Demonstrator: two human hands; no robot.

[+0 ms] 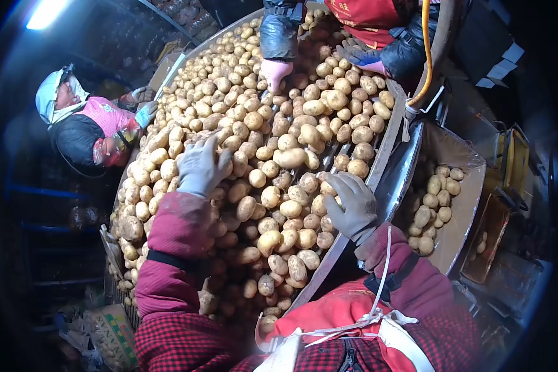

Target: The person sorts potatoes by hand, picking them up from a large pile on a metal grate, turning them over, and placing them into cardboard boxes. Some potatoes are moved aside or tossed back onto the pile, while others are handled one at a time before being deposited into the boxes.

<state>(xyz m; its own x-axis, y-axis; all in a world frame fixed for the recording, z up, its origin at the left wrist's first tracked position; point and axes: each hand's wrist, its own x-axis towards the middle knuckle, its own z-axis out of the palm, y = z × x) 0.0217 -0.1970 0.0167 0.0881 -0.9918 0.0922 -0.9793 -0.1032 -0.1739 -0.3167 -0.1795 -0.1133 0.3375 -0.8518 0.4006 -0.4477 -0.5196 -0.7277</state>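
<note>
Many potatoes [273,197] cover a long sorting table with metal bars showing between some of them. My left hand [199,166], in a grey glove, rests over the potatoes left of the middle, fingers spread, with no potato visible in it. My right hand [352,203], gloved too, is at the table's right edge, its fingers apart and their tips beside potatoes near the rim [387,146]. Nothing shows in its grasp, though the palm side is hidden.
Across the table a co-worker in a red apron [369,18] reaches in with two gloved hands. Another person in a white head covering [53,96] is at the left edge. A cardboard box [456,239] holding potatoes stands at the right. An orange hose [428,56] hangs upper right.
</note>
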